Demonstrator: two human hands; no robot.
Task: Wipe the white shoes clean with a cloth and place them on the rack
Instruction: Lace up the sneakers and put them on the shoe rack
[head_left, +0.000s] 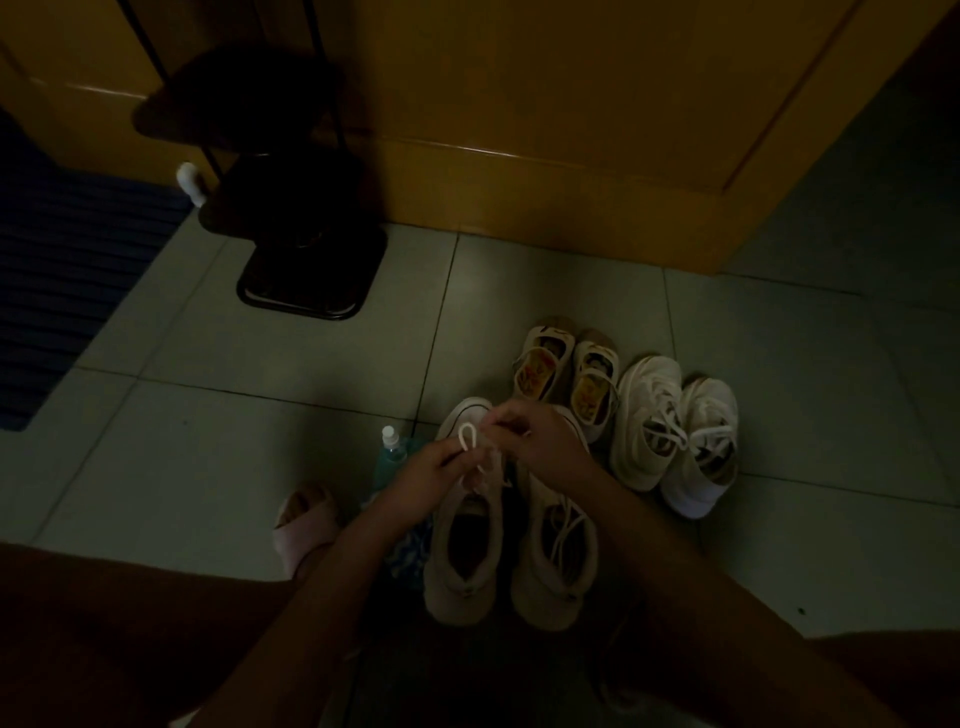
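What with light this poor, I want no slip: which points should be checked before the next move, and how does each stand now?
1. Lace of the shoe in hand tied: not ok; left hand and right hand each pinch the lace loop.
2. Partner shoe laced up: not ok; its laces lie loose.
3. Cloth at hand: ok, beside the shoe.
4. Bottle upright: ok.
5. Free shelf on the rack: cannot tell, too dark.
6. Shoes wiped clean: cannot tell.
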